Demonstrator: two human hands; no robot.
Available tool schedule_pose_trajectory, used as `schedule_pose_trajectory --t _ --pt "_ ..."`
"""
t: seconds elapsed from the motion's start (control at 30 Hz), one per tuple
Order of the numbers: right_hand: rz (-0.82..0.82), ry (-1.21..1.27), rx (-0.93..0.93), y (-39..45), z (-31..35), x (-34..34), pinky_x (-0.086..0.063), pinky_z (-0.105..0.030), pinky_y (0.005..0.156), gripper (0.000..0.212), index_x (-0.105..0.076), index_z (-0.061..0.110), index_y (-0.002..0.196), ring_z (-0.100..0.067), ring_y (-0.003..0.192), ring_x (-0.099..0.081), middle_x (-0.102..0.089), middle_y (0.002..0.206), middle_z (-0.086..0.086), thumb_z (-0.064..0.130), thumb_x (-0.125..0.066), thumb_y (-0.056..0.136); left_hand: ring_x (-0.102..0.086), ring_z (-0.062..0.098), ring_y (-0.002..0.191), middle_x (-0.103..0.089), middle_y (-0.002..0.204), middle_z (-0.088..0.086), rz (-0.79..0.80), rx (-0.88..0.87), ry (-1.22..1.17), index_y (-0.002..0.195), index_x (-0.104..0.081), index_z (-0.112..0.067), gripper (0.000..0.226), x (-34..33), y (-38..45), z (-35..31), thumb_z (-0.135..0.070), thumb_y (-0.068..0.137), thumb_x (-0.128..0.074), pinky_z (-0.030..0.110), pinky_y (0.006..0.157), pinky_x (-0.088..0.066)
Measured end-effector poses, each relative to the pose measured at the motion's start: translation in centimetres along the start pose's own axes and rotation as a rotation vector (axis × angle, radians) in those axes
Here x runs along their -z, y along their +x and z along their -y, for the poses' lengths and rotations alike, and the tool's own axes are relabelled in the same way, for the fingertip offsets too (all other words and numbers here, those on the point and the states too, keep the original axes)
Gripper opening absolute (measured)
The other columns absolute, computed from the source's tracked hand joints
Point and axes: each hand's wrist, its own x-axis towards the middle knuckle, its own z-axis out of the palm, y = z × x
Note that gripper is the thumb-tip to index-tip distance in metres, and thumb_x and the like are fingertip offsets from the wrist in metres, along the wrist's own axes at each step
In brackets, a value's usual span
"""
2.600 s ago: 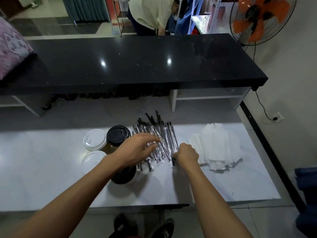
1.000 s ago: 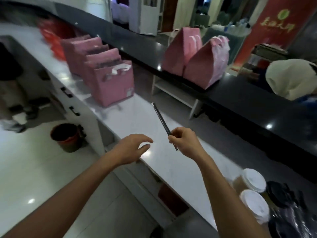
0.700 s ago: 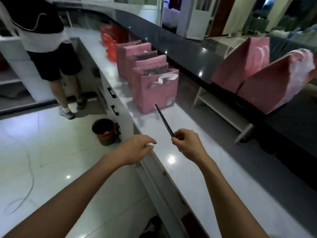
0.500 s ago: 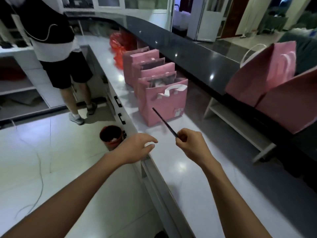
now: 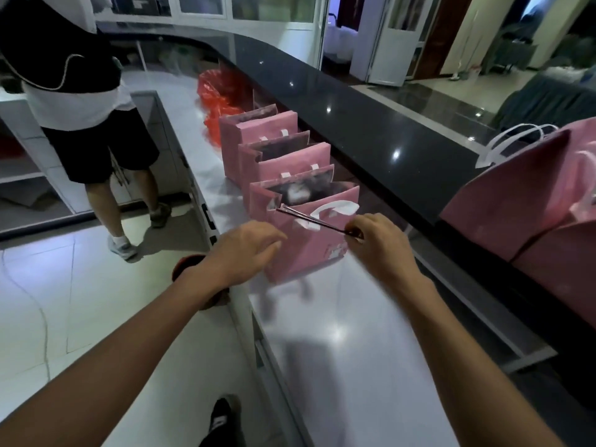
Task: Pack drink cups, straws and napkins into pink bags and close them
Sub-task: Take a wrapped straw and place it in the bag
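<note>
A row of open pink paper bags stands on the white counter (image 5: pixel 338 343). The nearest pink bag (image 5: pixel 317 246) has white handles, and something pale shows inside it. My right hand (image 5: pixel 377 245) pinches a wrapped black straw (image 5: pixel 309 217) by its near end. The straw's far tip points left over the nearest bag's rim. My left hand (image 5: pixel 248 250) hovers with relaxed fingers beside that bag's left edge and holds nothing. Two more pink bags (image 5: pixel 290 159) stand behind the first.
A raised black counter (image 5: pixel 371 124) runs along the right with large closed pink bags (image 5: pixel 529 201) on it. Red plastic bags (image 5: pixel 219 91) lie behind the row. A person in dark shorts (image 5: pixel 96 140) stands at left. A red bin (image 5: pixel 187 266) sits on the floor.
I turned left from the straw pile, carrying one straw in my right hand. Both hands have come up to the nearest pink bag, the straw tip now over its rim.
</note>
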Motion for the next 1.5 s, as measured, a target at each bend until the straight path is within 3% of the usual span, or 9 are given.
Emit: schedule_pose_trajectory --t 0.2,0.37,0.47,0.67,0.8,1.07,1.27,1.4,1.5 --pt "-0.024 -0.158 -0.006 6.1 -1.1 -0.8 -0.039 -0.03 0.062 0.008 -0.073 0.015 0.094 -0.027 0.087 -0.06 -0.071 0.094 -0.002 0.018 -0.072 0.086 -0.066 0.019 0.099 -0.074 0.103 -0.003 -0.166 -0.06 -0.029 0.101 -0.075 -0.021 0.032 0.4 6.4 3.7 -0.038 0.09 -0.051 0.042 0.083 -0.056" --pt "0.024 -0.296 -0.022 11.6 -1.2 -1.4 -0.046 -0.035 0.063 0.006 -0.074 0.018 0.092 -0.027 0.083 -0.058 -0.068 0.085 -0.002 0.018 -0.071 0.088 -0.065 0.023 0.097 -0.073 0.099 -0.002 -0.093 -0.161 0.055 0.093 -0.074 -0.02 0.027 0.3 11.3 6.4 -0.036 0.085 -0.054 0.039 0.08 -0.052" --pt "0.11 -0.364 0.014 14.1 -0.8 -1.6 -0.045 -0.038 0.065 0.01 -0.075 0.018 0.091 -0.027 0.084 -0.057 -0.067 0.085 -0.002 0.017 -0.065 0.092 -0.066 0.022 0.102 -0.073 0.099 -0.004 0.022 -0.173 0.075 0.095 -0.075 -0.02 0.039 -0.3 12.4 7.8 -0.046 0.083 -0.047 0.038 0.088 -0.049" --pt "0.301 -0.495 0.115 17.3 0.7 -2.9 -0.04 -0.033 0.071 0.015 -0.071 0.033 0.102 -0.019 0.092 -0.055 -0.064 0.092 0.01 0.024 -0.062 0.095 -0.062 0.02 0.098 -0.069 0.096 -0.004 0.009 -0.259 0.004 0.093 -0.07 -0.021 0.036 -0.1 12.8 9.8 -0.051 0.078 -0.059 0.038 0.1 -0.045" --pt "0.389 -0.562 0.189 19.7 2.2 -3.1 -0.04 -0.031 0.071 0.014 -0.07 0.034 0.093 -0.016 0.093 -0.054 -0.064 0.094 0.014 0.022 -0.064 0.093 -0.058 0.012 0.104 -0.065 0.097 -0.009 0.089 -0.29 0.059 0.095 -0.066 -0.025 0.047 0.1 12.6 10.8 -0.067 0.08 -0.051 0.044 0.122 -0.021" --pt "0.618 -0.621 0.256 22.4 6.8 -5.2 -0.03 -0.031 0.08 0.015 -0.07 0.022 0.102 -0.022 0.111 -0.058 -0.067 0.111 0.003 0.015 -0.064 0.091 -0.062 0.016 0.099 -0.069 0.089 -0.006 0.074 -0.398 0.055 0.084 -0.068 -0.022 0.054 -0.1 13.0 11.2 -0.073 0.079 -0.051 0.053 0.122 -0.021" --pt "0.809 -0.482 0.157 20.6 6.6 -7.0 -0.031 -0.028 0.072 0.013 -0.072 0.011 0.099 -0.025 0.078 -0.05 -0.068 0.1 -0.01 0.011 -0.062 0.09 -0.062 0.016 0.092 -0.068 0.082 -0.008 0.069 -0.462 0.043 0.081 -0.07 -0.023 0.055 -0.2 12.8 11.5 -0.074 0.08 -0.049 0.06 0.116 -0.029" --pt "0.845 -0.425 0.05 19.7 5.2 -7.1 -0.034 -0.029 0.068 0.011 -0.07 0.015 0.098 -0.024 0.075 -0.049 -0.064 0.093 -0.009 0.012 -0.066 0.088 -0.062 0.017 0.094 -0.068 0.083 -0.007 0.078 -0.48 0.065 0.082 -0.07 -0.023 0.058 -0.7 13.0 11.6 -0.076 0.081 -0.046 0.059 0.117 -0.027" --pt "0.882 -0.482 0.006 19.0 5.1 -7.6 -0.032 -0.032 0.07 0.015 -0.056 0.022 0.086 -0.024 0.075 -0.045 -0.046 0.078 -0.002 0.01 -0.065 0.089 -0.063 0.019 0.096 -0.07 0.085 -0.007 0.073 -0.502 0.061 0.085 -0.072 -0.021 0.058 -1.2 13.4 11.3 -0.074 0.081 -0.049 0.06 0.116 -0.028"
